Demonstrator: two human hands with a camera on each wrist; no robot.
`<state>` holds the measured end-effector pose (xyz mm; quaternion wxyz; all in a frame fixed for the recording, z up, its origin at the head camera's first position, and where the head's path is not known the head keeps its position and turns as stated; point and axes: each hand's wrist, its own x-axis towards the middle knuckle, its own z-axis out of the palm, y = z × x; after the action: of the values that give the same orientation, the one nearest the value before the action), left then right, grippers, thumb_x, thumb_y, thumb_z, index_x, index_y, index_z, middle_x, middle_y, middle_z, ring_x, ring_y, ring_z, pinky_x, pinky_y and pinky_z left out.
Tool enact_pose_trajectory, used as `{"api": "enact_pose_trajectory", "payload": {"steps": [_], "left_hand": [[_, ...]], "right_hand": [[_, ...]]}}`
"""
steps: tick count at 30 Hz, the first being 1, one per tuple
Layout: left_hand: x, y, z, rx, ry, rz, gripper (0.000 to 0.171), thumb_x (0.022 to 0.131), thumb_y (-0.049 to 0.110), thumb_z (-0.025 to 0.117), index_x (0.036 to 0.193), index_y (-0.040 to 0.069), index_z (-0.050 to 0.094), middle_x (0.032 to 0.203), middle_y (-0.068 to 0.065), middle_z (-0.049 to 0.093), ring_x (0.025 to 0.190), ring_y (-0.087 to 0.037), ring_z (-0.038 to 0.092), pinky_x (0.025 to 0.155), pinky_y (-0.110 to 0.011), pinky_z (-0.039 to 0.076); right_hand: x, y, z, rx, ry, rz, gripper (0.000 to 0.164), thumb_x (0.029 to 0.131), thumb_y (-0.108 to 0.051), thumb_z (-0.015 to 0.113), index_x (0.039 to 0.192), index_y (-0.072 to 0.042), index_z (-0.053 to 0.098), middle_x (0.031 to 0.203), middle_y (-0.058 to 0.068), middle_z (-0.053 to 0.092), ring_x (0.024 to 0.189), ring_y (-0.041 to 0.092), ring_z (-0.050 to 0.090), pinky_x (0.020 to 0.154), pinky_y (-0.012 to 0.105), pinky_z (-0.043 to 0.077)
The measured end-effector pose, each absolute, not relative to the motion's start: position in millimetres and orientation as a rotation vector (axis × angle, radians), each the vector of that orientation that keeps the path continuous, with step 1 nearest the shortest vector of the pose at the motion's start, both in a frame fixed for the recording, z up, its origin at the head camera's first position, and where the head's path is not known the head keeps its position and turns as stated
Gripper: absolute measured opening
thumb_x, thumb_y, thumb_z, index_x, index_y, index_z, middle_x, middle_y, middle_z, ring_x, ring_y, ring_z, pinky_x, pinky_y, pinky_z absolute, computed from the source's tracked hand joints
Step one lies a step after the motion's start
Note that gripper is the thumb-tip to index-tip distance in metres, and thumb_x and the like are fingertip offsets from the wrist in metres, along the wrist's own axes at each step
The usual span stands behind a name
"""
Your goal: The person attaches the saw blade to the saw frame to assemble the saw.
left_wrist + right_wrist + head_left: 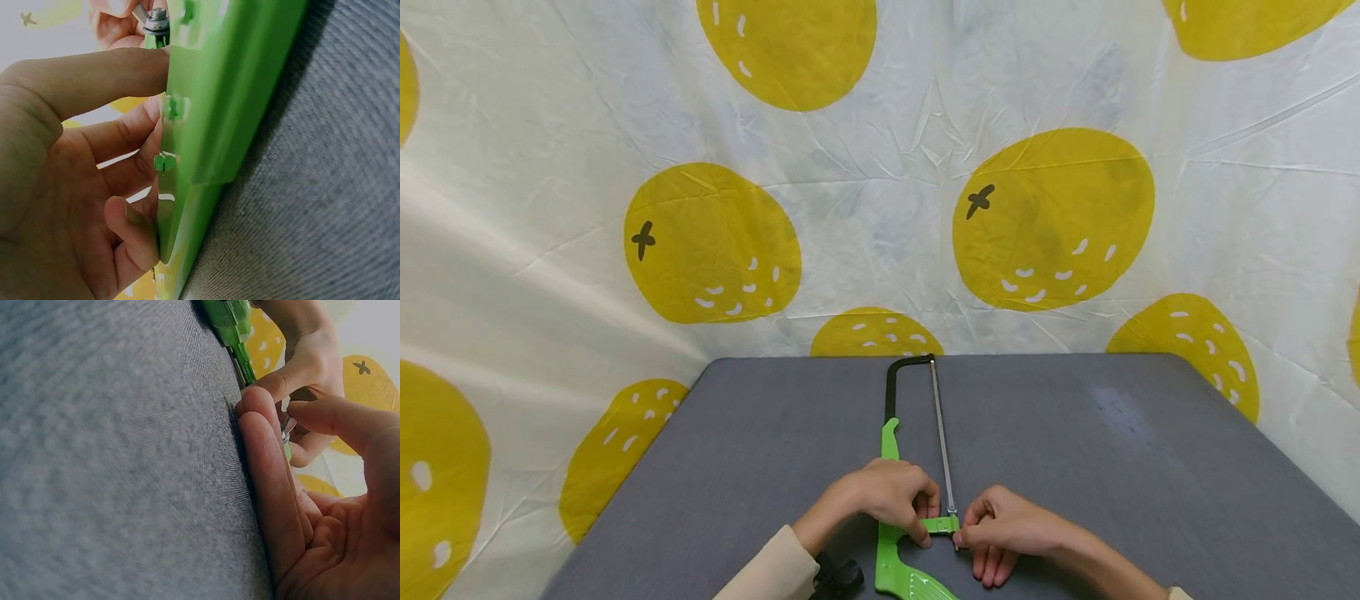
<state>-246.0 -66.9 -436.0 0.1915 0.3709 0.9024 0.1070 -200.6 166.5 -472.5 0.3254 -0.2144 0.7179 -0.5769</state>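
Note:
A hacksaw (887, 562) with a green handle and a black front frame (891, 392) lies on the grey table, its tip pointing away from me. Its thin metal blade (942, 437) runs along the right side. My left hand (895, 492) holds the green body (212, 100), thumb and fingers on its short crossbar in the head view. Beside the crossbar's right end, my right hand (1018, 527) pinches the small metal wing nut (157, 20) with thumb and forefinger. The right hand's other fingers (269, 469) lie low along the tabletop, and its fingertips partly hide the nut.
The grey cloth-covered table (737, 475) extends around the saw. A white curtain (880, 225) printed with yellow fruit hangs behind its back edge and along the sides. A black device (837, 577) sits at my left wrist, close to the handle.

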Motion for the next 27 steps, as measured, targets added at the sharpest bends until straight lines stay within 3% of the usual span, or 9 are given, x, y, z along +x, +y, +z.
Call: {"api": "enact_pose_trajectory", "payload": {"steps": [27], "left_hand": [[-248.1, -66.7, -437.2, 1.052, 2.515, 0.319, 0.022, 0.081, 0.036, 0.088, 0.084, 0.033, 0.066, 0.072, 0.02, 0.059, 0.063, 0.001, 0.055, 0.059, -0.02, 0.045]], "right_hand": [[-202.9, 169.7, -474.6, -0.595, 1.852, -1.518, 0.014, 0.09, -0.009, 0.06, 0.091, 0.001, 0.07, 0.063, 0.001, 0.071, 0.054, 0.006, 0.069, 0.048, 0.022, 0.055]]}}
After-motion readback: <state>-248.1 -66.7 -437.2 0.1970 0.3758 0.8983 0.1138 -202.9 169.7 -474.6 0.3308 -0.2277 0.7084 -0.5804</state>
